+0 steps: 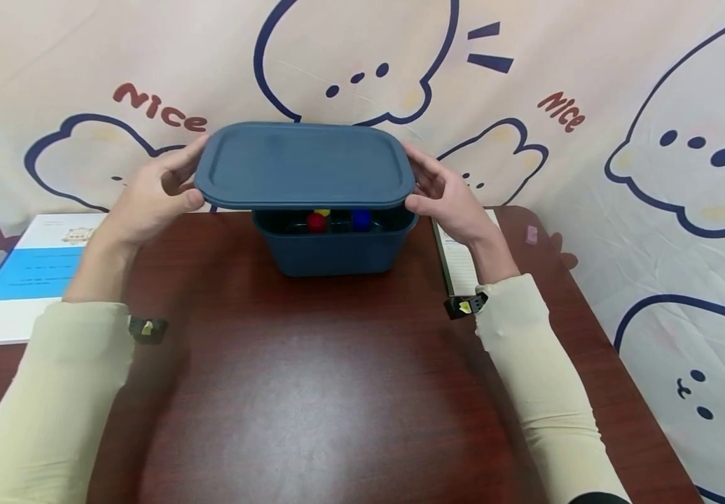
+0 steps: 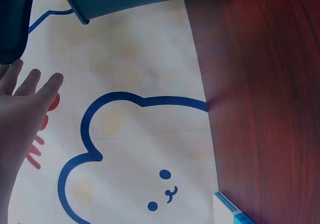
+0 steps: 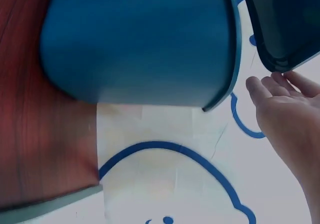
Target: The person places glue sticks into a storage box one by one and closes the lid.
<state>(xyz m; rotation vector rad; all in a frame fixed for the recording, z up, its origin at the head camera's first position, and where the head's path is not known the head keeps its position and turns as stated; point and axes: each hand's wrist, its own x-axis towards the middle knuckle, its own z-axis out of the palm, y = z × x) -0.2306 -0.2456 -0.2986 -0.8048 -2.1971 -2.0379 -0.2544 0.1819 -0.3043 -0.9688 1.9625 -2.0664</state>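
A dark blue lid with rounded corners is held up above a matching storage box, apart from its rim. My left hand grips the lid's left end, thumb at the near corner and fingers behind. At the opposite end, my right hand pinches the edge the same way. Under the lid, a red ball, a blue piece and a bit of something yellow show inside the box. The lid hides the rest of the inside. From the right wrist, a gap separates the lid from the box wall.
A white and blue booklet lies on the brown table at the left. Right of the box, a notepad lies partly beneath my right arm. A small pink block sits near the right edge. A printed curtain hangs behind.
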